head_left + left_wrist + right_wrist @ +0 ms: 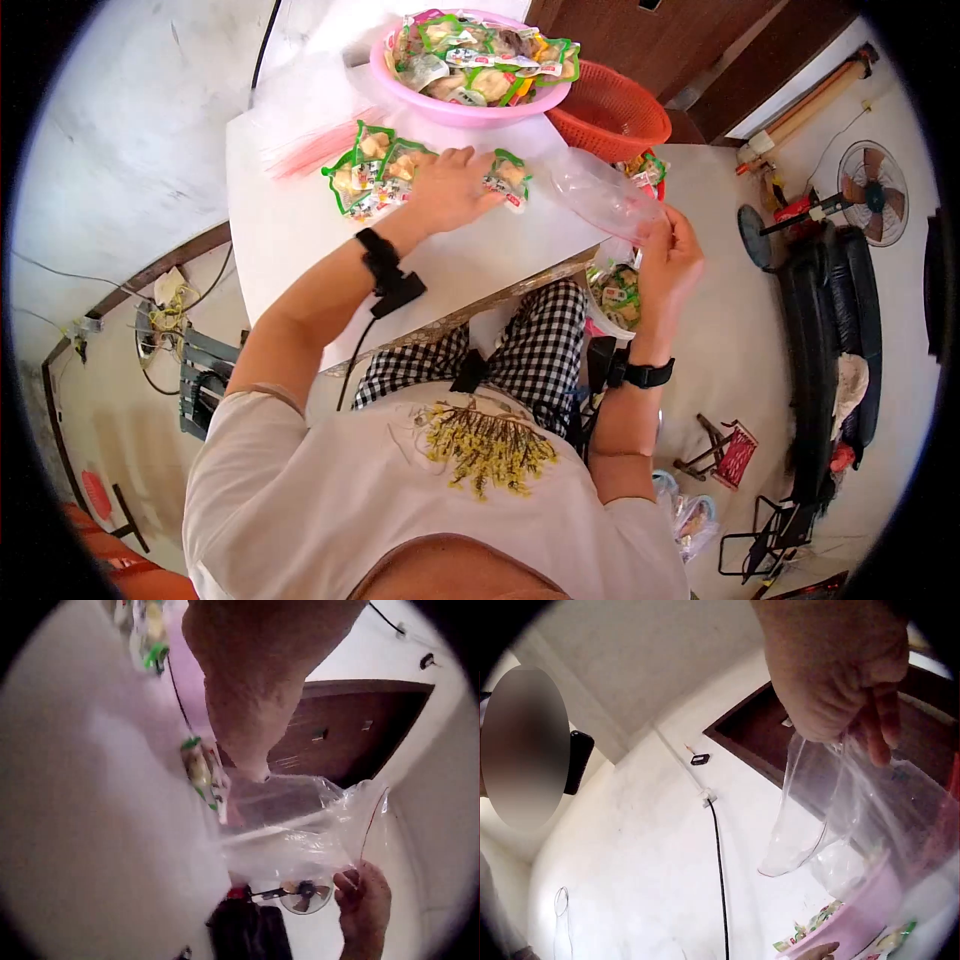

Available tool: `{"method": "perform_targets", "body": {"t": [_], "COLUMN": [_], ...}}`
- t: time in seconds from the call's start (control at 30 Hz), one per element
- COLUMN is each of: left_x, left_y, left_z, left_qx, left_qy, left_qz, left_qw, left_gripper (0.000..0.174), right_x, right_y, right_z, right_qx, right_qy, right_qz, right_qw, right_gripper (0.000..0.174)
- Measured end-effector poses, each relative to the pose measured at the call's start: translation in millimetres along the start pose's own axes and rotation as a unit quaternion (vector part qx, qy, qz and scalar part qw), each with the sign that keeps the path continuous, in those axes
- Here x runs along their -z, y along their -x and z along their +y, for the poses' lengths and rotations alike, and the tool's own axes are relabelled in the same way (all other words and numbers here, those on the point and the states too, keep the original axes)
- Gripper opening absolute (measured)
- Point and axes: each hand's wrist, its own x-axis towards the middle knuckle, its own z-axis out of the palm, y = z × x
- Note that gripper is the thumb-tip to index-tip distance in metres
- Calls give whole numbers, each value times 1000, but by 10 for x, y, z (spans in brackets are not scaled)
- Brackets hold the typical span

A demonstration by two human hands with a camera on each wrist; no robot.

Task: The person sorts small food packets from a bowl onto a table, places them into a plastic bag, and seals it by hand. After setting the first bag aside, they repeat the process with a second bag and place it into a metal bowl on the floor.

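Note:
My right hand (670,250) pinches the edge of a clear plastic bag (600,192), raised beside the white table's right edge. A thin red line runs along the bag's mouth in the left wrist view. Palm down, my left hand (455,190) reaches over the table with its fingers extended among small food packets. Several green-edged packets (372,168) with pale contents lie in a group to its left. One more packet (508,178) lies just right of its thumb, between the hand and the bag. The left hand's underside is hidden in the head view.
A pink basin (460,112) heaped with packets stands at the table's far side, a red basket (612,112) beside it. Clear plastic with pink lines (320,145) lies at the far left. Below the table's right edge is a container of packets (615,290).

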Motion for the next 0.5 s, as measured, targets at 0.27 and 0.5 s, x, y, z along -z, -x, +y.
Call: {"method": "perform_targets", "body": {"t": [0.27, 0.5], "left_x": [-469, -301], "left_y": [-296, 123], "left_z": [224, -229], "left_qx": [207, 272], "left_qy": [158, 441], "left_qz": [-62, -27], "left_qw": [963, 855], "left_gripper": [59, 30], "right_x": [24, -286], "right_y": [-4, 93], "right_z": [49, -51], "right_qx": [30, 95], "right_qy": [-19, -56], "right_qz": [19, 17], "right_qw": [999, 994], "right_gripper": [19, 17]}}
